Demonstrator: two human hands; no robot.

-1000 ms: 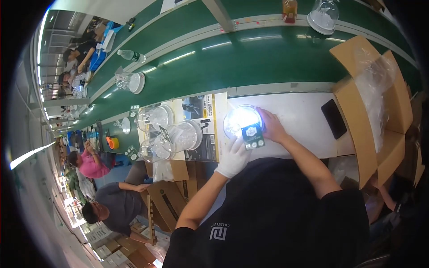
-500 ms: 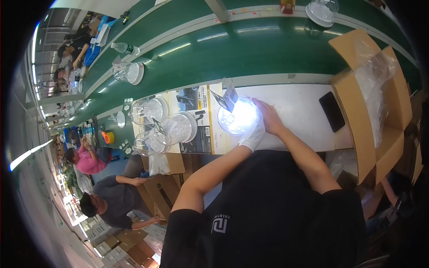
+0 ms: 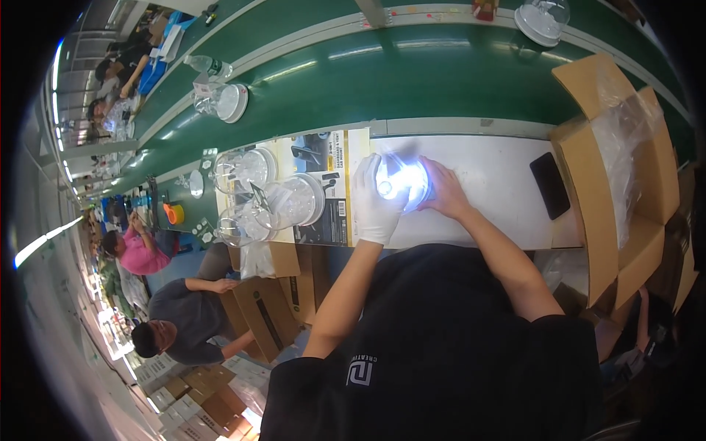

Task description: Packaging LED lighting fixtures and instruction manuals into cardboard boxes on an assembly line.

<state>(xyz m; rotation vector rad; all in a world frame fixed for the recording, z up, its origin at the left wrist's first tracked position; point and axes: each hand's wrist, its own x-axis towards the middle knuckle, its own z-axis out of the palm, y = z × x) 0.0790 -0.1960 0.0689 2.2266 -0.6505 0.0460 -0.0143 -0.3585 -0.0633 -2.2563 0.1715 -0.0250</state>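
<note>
lamp: round clear-plastic dome lamp, glowing bright white on my white bench
left hand: white glove, cupping its side
right hand: bare, gripping the other side

Gloved left hand and bare right hand clasp a glowing round lamp.

White bench with black phone, clear domes.
</note>
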